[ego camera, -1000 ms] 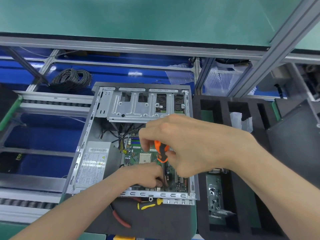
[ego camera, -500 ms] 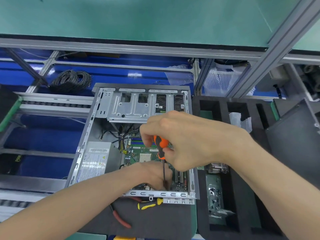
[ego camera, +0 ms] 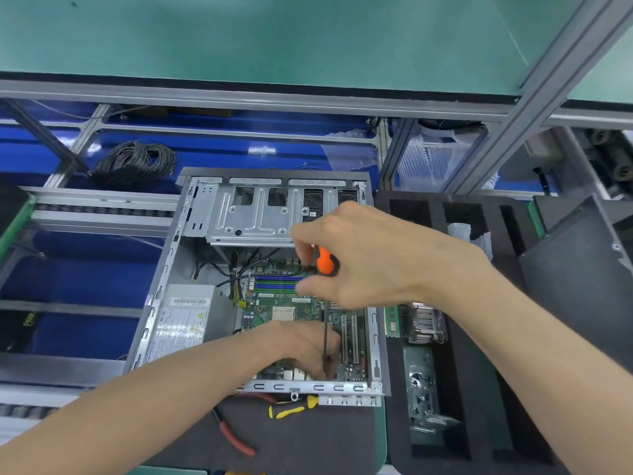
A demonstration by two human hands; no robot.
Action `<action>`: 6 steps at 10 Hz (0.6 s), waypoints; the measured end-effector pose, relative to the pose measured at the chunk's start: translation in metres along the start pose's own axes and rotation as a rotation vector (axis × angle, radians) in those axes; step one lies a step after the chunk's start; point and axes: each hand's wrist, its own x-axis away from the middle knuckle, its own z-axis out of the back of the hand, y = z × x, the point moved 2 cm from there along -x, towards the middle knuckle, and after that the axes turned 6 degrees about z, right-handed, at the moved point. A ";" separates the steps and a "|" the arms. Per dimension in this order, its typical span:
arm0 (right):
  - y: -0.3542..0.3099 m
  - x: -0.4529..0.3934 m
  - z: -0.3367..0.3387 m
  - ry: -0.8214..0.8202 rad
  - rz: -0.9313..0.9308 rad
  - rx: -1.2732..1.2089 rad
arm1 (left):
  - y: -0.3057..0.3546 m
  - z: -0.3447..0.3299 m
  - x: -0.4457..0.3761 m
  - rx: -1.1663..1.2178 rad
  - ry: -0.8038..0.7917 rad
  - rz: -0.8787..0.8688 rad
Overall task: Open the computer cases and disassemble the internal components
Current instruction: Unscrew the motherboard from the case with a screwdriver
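Meanwhile the right hand [ego camera: 370, 258] is gripping an orange screwdriver [ego camera: 324, 260] upright over the motherboard [ego camera: 284, 303] inside the open computer case [ego camera: 164, 269]; the left hand [ego camera: 301, 347] is pinching its shaft low down, hiding the tip. Pliers [ego camera: 236, 440] are lying just in front, a foam tray [ego camera: 479, 423] alongside.

Screwdriver [ego camera: 324, 265] tip hidden behind left hand [ego camera: 301, 347] fingers; handle mostly covered by right hand [ego camera: 363, 258]. Motherboard [ego camera: 284, 303] partly hidden beneath both.
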 end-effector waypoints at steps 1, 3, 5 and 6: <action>0.001 -0.006 -0.006 0.090 0.001 0.040 | -0.007 -0.001 0.001 0.105 -0.017 -0.037; 0.000 -0.008 -0.007 0.120 0.043 -0.007 | -0.019 0.002 0.011 0.235 0.050 -0.043; 0.001 -0.013 -0.002 0.161 0.040 0.026 | -0.024 0.001 0.013 0.165 0.086 -0.016; 0.001 -0.014 0.004 0.173 0.030 0.026 | -0.021 0.003 0.012 0.173 0.100 -0.033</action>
